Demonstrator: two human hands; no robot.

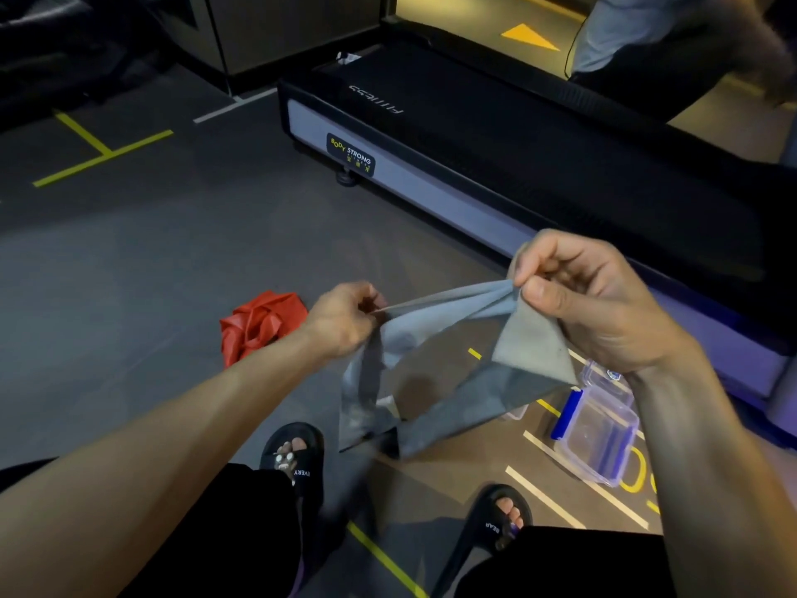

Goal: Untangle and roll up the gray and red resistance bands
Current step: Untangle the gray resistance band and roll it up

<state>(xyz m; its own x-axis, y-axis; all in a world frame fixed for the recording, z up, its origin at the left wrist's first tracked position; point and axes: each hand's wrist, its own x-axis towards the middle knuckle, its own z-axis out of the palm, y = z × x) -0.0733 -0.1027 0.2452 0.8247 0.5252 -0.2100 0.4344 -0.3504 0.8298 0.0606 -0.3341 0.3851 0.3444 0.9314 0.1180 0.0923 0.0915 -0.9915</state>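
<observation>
I hold the gray resistance band (448, 321) in the air in front of me, stretched between both hands. My left hand (345, 321) pinches one bunched part of it at the left. My right hand (591, 299) pinches another bunched part higher at the right, with a flat corner of the band hanging under the thumb. Two lengths of the band droop down toward my feet. The red resistance band (258, 323) lies crumpled in a heap on the floor, just beyond my left forearm.
A treadmill (496, 166) runs across the floor ahead and to the right. A clear plastic box (599, 438) with a blue clip sits on the floor at the right. Another person (647, 32) stands at top right. My sandalled feet (297, 455) are below.
</observation>
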